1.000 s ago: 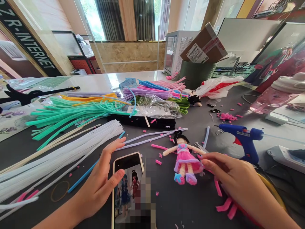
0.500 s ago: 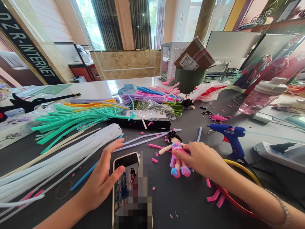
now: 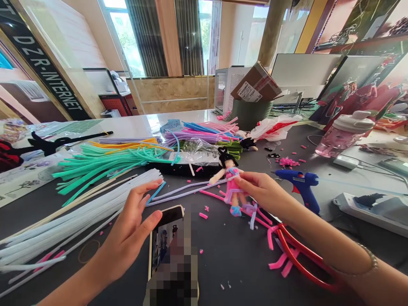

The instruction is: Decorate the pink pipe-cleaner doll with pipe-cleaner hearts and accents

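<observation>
My right hand [image 3: 255, 185] pinches a small pipe-cleaner doll [image 3: 232, 182] at its upper body, between thumb and fingers. Black looped hair, a pink dress and blue-and-purple feet make up the doll, which is upright and partly covered by my fingers. My left hand [image 3: 132, 225] hovers by the upper left edge of a phone [image 3: 165, 225], its fingers apart and nothing in them. The phone displays a picture of dolls, and its lower part is blurred out. A blue pipe cleaner [image 3: 156, 192] lies just beyond my left fingertips, beside lilac pipe cleaners [image 3: 178, 193].
White [image 3: 83, 216] and green [image 3: 105, 163] pipe-cleaner bundles spread across the left. A blue glue gun [image 3: 301, 185], a power strip [image 3: 369, 212] and a pink bottle [image 3: 342, 136] stand on the right. A tool with red handles [image 3: 298, 255] lies under my right forearm, near pink scraps [image 3: 285, 261].
My right hand has moved the doll slightly away and to the left, raising it toward the black bundle. My left hand stays by the phone. The camera view has tilted up a little.
</observation>
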Demonstrator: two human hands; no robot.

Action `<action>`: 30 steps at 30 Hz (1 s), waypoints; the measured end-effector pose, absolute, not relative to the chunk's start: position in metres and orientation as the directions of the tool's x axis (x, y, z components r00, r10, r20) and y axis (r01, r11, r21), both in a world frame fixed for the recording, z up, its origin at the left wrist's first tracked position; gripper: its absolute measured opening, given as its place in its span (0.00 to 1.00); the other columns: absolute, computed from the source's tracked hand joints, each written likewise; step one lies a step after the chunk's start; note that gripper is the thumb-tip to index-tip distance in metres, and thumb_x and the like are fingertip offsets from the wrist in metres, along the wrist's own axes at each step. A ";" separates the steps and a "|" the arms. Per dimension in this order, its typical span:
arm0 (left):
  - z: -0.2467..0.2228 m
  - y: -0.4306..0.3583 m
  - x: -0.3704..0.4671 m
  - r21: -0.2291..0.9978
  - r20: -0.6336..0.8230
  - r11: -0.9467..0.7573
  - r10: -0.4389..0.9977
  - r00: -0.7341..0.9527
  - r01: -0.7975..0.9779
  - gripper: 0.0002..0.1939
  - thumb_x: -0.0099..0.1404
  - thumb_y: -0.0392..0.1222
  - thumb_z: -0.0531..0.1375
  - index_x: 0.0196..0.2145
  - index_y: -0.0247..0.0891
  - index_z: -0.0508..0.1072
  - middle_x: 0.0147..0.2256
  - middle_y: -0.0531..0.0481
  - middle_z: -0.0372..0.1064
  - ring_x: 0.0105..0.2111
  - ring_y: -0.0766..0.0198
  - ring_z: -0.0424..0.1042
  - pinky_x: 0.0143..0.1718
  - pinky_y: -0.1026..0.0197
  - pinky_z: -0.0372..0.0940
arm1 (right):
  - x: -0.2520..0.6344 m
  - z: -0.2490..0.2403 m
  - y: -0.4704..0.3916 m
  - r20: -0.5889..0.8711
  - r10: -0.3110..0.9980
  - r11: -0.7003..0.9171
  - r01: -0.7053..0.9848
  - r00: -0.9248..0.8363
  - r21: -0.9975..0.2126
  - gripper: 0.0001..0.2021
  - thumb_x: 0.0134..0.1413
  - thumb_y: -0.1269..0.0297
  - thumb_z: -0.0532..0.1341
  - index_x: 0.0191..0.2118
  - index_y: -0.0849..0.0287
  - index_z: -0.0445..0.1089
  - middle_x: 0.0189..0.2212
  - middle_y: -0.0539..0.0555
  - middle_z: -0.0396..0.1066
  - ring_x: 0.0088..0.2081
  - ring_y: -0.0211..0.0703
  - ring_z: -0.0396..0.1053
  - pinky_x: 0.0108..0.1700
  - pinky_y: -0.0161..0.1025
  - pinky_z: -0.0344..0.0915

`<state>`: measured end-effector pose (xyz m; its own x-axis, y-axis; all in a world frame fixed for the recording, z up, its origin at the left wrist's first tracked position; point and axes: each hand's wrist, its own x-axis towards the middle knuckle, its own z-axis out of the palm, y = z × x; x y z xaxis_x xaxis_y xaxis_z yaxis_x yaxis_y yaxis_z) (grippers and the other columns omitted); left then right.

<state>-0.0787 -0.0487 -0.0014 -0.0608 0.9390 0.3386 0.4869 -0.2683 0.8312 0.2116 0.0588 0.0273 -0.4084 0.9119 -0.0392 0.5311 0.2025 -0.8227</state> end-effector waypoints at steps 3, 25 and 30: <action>0.004 -0.047 -0.072 0.835 0.276 -0.230 0.961 -0.019 0.499 0.19 0.70 0.55 0.53 0.56 0.54 0.61 0.64 0.49 0.57 0.68 0.49 0.49 0.67 0.37 0.47 | 0.204 0.023 0.054 0.035 0.923 0.201 0.403 -0.384 -0.893 0.22 0.57 0.43 0.53 0.33 0.58 0.70 0.21 0.50 0.71 0.25 0.41 0.67 0.30 0.38 0.61; 0.081 0.029 -0.001 0.743 0.453 -0.442 0.885 0.109 0.502 0.14 0.62 0.52 0.59 0.32 0.38 0.71 0.29 0.47 0.75 0.31 0.57 0.76 0.32 0.57 0.69 | 0.165 0.027 0.031 0.327 0.930 0.348 0.122 -0.166 -0.929 0.15 0.57 0.50 0.59 0.38 0.58 0.68 0.24 0.49 0.70 0.23 0.37 0.64 0.24 0.34 0.61; 0.069 0.036 -0.002 0.673 0.487 -0.459 0.865 0.119 0.579 0.16 0.62 0.56 0.60 0.31 0.39 0.69 0.26 0.50 0.74 0.26 0.59 0.75 0.27 0.60 0.67 | 0.163 0.020 0.030 0.335 0.930 0.361 0.207 -0.150 -0.909 0.13 0.56 0.53 0.60 0.40 0.58 0.69 0.29 0.52 0.74 0.28 0.40 0.69 0.28 0.35 0.64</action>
